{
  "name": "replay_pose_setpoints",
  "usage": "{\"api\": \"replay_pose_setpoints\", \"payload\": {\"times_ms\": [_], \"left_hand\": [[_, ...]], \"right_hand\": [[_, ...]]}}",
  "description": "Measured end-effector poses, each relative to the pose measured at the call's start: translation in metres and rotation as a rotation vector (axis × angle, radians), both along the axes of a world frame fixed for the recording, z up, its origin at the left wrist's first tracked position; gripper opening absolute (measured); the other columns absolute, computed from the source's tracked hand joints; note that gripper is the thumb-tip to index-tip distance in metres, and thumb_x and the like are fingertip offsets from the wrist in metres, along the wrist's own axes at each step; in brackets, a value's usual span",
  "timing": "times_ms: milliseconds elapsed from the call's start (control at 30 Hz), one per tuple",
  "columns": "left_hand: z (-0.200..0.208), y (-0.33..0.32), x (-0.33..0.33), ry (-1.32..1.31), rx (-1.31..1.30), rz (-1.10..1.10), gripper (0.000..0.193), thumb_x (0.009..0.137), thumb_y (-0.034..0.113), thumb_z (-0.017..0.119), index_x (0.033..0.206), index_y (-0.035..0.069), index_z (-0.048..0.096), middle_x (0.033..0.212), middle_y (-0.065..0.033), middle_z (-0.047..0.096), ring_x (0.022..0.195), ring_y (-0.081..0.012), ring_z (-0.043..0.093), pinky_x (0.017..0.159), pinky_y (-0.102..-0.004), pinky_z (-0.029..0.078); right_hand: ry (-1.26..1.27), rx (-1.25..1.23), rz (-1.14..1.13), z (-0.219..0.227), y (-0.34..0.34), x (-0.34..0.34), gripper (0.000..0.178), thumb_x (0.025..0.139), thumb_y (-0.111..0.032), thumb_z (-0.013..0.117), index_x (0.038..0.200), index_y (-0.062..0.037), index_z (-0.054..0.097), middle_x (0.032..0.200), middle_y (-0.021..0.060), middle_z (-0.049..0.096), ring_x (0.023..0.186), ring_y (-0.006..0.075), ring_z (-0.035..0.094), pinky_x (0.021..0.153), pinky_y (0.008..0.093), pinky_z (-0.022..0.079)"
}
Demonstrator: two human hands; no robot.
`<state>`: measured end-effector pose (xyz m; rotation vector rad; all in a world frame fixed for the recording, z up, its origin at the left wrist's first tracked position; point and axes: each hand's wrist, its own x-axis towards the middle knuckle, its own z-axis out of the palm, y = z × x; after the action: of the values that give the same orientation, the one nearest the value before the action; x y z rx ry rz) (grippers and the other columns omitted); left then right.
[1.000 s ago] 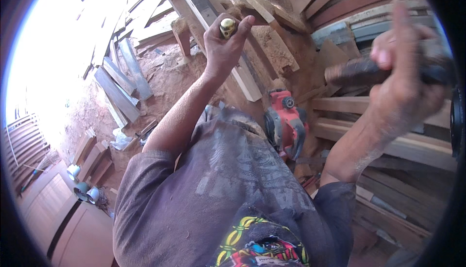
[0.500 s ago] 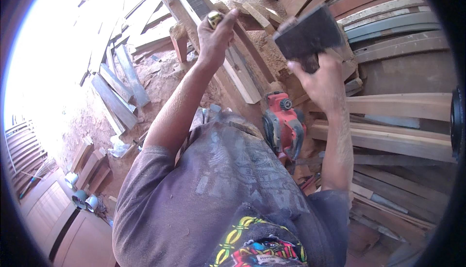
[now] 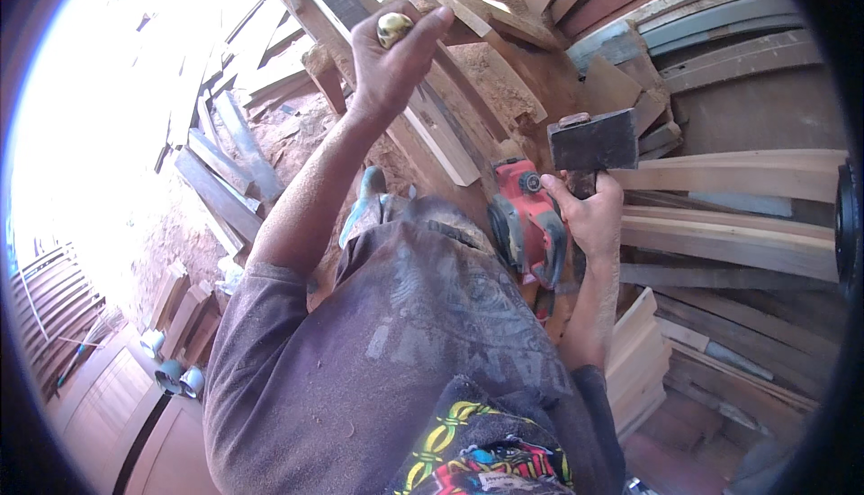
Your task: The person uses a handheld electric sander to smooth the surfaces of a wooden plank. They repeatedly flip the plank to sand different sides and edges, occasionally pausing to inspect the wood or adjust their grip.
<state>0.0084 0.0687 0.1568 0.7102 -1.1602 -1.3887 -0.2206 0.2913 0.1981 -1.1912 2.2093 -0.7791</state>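
Observation:
My left hand (image 3: 387, 67) is closed around an upright tool, its blade hidden, with a shiny yellow handle end (image 3: 394, 30) showing at the top of the fist. Below this hand a long timber beam (image 3: 441, 135) runs away at a slant. In my right hand (image 3: 589, 211) is a mallet with a dark block head (image 3: 594, 142), held up and apart from the yellow handle end. A red and black power planer (image 3: 526, 216) sits just left of my right hand.
Boards and planks (image 3: 729, 234) are stacked along the right side. Loose wood offcuts (image 3: 216, 180) lie on the dusty ground at left. Wooden panels (image 3: 108, 387) and small round cans (image 3: 168, 376) are at lower left. Sawdust lies around the beam.
My right hand has brought the mallet down nearer to me, beside the planer. The left hand stays over the beam, still gripping the yellow-ended tool.

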Motion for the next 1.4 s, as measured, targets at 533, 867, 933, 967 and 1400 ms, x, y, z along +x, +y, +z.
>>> {"api": "replay_pose_setpoints", "payload": {"times_ms": [533,867,933,967,1400], "left_hand": [[-0.027,0.009,-0.009,-0.061,-0.056,-0.016,0.033,0.101,0.013,0.078,0.074,0.006,0.062,0.061,0.0037,0.053,0.049,-0.0039,0.046,0.044,-0.0255,0.031],[-0.023,0.012,-0.013,-0.208,-0.141,-0.116,0.037,0.098,0.024,0.083,0.074,0.005,0.063,0.065,0.0064,0.056,0.064,-0.0011,0.052,0.056,-0.0252,0.042],[-0.028,0.013,-0.008,-0.225,-0.182,-0.112,0.036,0.099,0.025,0.082,0.075,0.005,0.063,0.065,0.006,0.056,0.065,-0.001,0.052,0.056,-0.0252,0.043],[-0.033,0.014,-0.004,-0.243,-0.19,-0.093,0.036,0.099,0.025,0.082,0.076,0.005,0.063,0.065,0.006,0.057,0.065,-0.001,0.053,0.056,-0.0252,0.043],[-0.031,0.02,-0.007,-0.17,-0.12,-0.049,0.031,0.097,0.021,0.081,0.077,0.004,0.064,0.069,0.0015,0.064,0.07,-0.0043,0.06,0.061,-0.0281,0.049]], "right_hand": [[-0.091,0.003,0.069,-0.009,-0.009,0.014,0.034,0.087,-0.028,0.09,0.102,0.0012,0.08,0.093,0.0142,0.082,0.086,0.0255,0.079,0.079,0.0397,0.059],[0.113,-0.208,0.182,0.041,-0.048,0.016,0.032,0.088,-0.031,0.09,0.095,-0.0012,0.08,0.087,0.0099,0.08,0.077,0.0226,0.075,0.075,0.0405,0.058],[0.155,-0.437,0.179,0.093,-0.069,0.029,0.022,0.092,-0.024,0.087,0.09,-0.0035,0.08,0.083,0.0057,0.078,0.072,0.0161,0.072,0.072,0.0351,0.057],[0.152,-0.567,0.19,0.121,-0.08,0.036,0.015,0.095,-0.017,0.084,0.089,-0.0041,0.08,0.082,0.0038,0.078,0.071,0.013,0.071,0.072,0.0307,0.057],[0.829,-0.3,0.456,0.133,-0.138,0.048,0.046,0.094,-0.042,0.084,0.084,0.0008,0.073,0.08,0.0173,0.075,0.076,0.026,0.076,0.076,0.0412,0.061]]}}
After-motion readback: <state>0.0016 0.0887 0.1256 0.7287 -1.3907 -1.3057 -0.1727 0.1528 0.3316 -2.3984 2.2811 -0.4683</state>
